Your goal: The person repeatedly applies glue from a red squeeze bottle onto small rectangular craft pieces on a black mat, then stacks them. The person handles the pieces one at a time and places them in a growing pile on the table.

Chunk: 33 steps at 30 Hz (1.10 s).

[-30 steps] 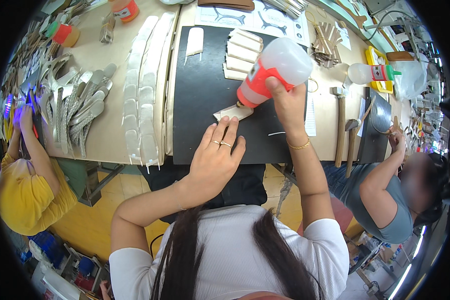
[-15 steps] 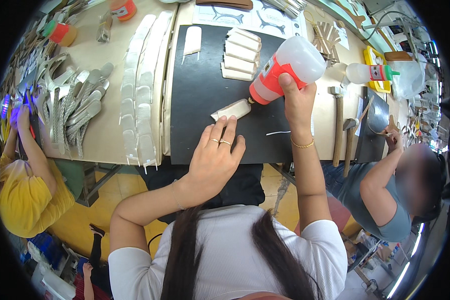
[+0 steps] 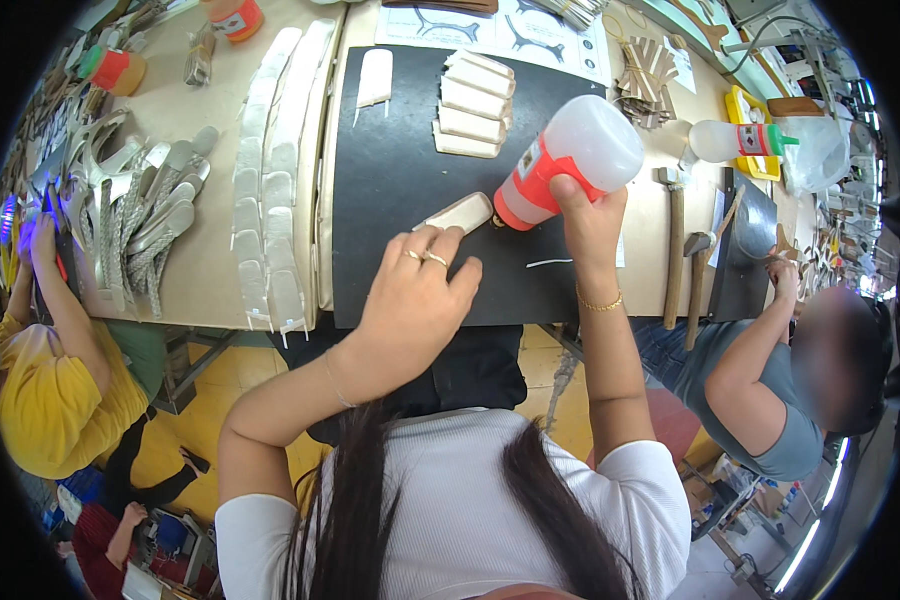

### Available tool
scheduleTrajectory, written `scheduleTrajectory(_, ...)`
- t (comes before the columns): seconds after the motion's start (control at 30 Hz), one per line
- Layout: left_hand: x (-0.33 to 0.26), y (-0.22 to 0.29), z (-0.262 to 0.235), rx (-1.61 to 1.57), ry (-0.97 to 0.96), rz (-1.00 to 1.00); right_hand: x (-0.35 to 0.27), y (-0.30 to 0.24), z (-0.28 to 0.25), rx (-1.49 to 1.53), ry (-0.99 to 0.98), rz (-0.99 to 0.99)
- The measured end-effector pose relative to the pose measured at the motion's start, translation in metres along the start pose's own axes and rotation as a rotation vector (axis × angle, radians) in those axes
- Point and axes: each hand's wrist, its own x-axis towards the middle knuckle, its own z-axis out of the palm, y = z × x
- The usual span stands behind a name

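Observation:
My right hand (image 3: 594, 218) grips a translucent squeeze bottle (image 3: 610, 140) with a red label, tilted nozzle-down. Its dark tip is low over the black board (image 3: 390, 250), close to the right end of a small cream strap piece (image 3: 467, 212). On that piece rest the fingers of my left hand (image 3: 417, 282), keeping it against the board and covering its left part. Farther back on the board lie a row of several similar cream pieces (image 3: 470, 122) and a single one (image 3: 375, 76) with thin white ends. Right of my left hand is a thin white strip (image 3: 550, 263).
Long rows of pale straps (image 3: 285, 160) and a pile of braided straps (image 3: 150, 220) lie to the left. Hammers (image 3: 675, 250), a green-capped bottle (image 3: 730, 142) and a yellow tray (image 3: 753, 110) are at the right. Co-workers sit at both sides, one in yellow (image 3: 65, 400).
The bottle has tipped and come slightly lower, its nozzle now just below the cream piece's right end. My left fingers have slid a little farther over the piece.

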Motion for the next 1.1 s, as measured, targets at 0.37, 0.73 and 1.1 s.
scheduleTrajectory(0.37, 0.034, -0.053, -0.008, -0.26, -0.006, -0.336, -0.043, 0.028, 0.003, 0.241, 0.309, -0.069)
scheduleTrajectory(0.73, 0.036, -0.058, -0.006, -0.285, -0.099, -0.37, -0.069, 0.018, 0.034, 0.129, 0.165, 0.064)
scheduleTrajectory(1.1, 0.024, -0.049, -0.003, -0.296, 0.001, -0.406, -0.046, 0.014, 0.006, 0.297, 0.308, 0.055)
